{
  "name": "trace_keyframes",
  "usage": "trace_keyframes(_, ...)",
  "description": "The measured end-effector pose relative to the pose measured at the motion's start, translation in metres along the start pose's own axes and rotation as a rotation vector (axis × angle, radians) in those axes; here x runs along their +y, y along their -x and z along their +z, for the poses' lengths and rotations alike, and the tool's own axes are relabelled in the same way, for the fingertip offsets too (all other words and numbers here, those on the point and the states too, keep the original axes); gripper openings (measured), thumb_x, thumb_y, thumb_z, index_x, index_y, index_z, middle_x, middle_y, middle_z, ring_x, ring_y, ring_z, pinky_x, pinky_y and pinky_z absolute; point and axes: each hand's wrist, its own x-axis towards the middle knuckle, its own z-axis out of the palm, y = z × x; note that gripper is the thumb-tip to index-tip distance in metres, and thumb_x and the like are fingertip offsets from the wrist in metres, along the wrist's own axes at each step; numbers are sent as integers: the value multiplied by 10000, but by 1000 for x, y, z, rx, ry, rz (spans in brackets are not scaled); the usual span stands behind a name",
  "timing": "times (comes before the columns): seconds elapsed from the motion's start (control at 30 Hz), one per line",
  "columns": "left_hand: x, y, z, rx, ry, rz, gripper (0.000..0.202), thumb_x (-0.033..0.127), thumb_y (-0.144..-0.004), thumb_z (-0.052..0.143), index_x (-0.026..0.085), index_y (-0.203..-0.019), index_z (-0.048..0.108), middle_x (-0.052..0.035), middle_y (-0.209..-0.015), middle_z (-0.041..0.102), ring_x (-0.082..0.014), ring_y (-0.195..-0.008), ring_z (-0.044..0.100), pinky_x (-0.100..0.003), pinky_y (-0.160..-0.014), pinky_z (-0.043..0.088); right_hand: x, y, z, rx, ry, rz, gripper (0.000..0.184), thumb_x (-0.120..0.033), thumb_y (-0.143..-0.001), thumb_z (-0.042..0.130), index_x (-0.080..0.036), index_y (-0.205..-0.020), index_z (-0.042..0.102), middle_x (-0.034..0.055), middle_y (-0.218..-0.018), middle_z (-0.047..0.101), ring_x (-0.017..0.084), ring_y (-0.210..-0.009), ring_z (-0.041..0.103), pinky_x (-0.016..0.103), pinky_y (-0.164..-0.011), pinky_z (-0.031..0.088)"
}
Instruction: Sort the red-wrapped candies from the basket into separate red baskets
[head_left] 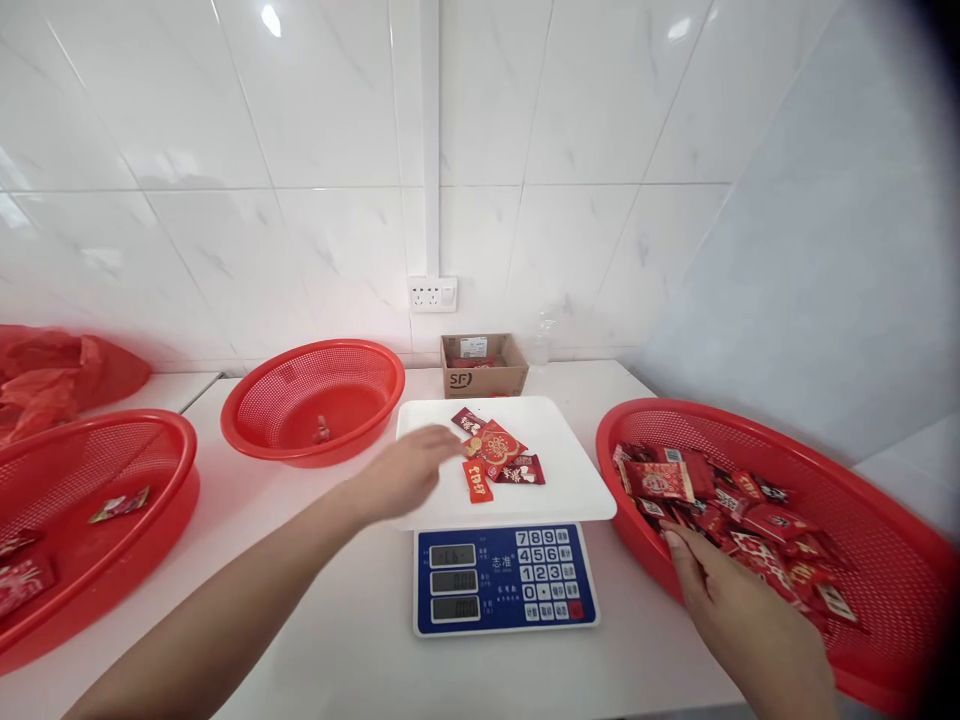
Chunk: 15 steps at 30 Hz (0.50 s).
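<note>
- Packets (498,442) sit mid-pan (562,495), just right of the left hand's (401,475) fingertips; left hand nearer.
- Small orange packet (478,483) points away from the person; dark red packet (531,470) lies crosswise.
- Left fingers part-extended, grip can't tell.
- Right hand (750,615) at right basket's (900,530) near rim; fingers mostly hidden, hold can't tell.

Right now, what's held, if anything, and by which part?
Left hand: by the packets on the scale tray, grip unclear. Right hand: at the near rim of the right-hand basket, grip hidden. Whether either holds anything can't be told.
</note>
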Motion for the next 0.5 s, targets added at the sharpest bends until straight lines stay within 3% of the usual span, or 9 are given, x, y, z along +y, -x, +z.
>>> trace_keyframes(0.1, 24, -10, 21, -148, 20, 237, 426, 27, -779, 435, 162, -1151, 594, -76, -1212, 620, -208, -1214, 477, -358, -1066, 358, -1, 0, -1, -7, -6, 8, 476, -465, -897, 299, -267, -1100, 681, 67, -1004, 720, 242, -740, 683, 312, -521, 498)
trace_keyframes(0.23, 29, -21, 31, -239, -74, 156, 347, 64, -810, 442, 164, -1100, 604, -96, -1110, 640, -215, -1021, 584, -342, -894, 474, 0, 2, -2, -26, 4, 9, 475, -480, -895, 296, -288, -1125, 664, 46, -987, 725, 233, -770, 683, 294, -518, 481)
trace_keyframes(0.33, 19, -20, 22, -237, -144, -15, 418, 50, -800, 433, 199, -1167, 568, -93, -1153, 615, -222, -992, 601, -333, -798, 501, 1, 2, -2, -23, 14, 5, 477, -482, -898, 289, -291, -1125, 662, 46, -995, 724, 224, -759, 683, 285, -514, 473)
trace_keyframes(0.43, -7, -12, -4, -157, -228, -341, 485, 37, -813, 385, 245, -1228, 527, -84, -1207, 585, -227, -1037, 584, -331, -780, 499, 0, 2, -3, -13, 14, -11, 477, -477, -901, 285, -289, -1121, 664, 49, -959, 730, 217, -713, 679, 283, -499, 468)
trace_keyframes(0.5, -30, -6, -24, -93, -276, -503, 466, 54, -838, 327, 180, -1247, 510, -146, -1213, 566, -284, -1078, 555, -374, -748, 500, -1, 2, -3, -12, 14, -15, 479, -472, -902, 283, -283, -1113, 669, 53, -931, 733, 218, -690, 675, 289, -495, 470)
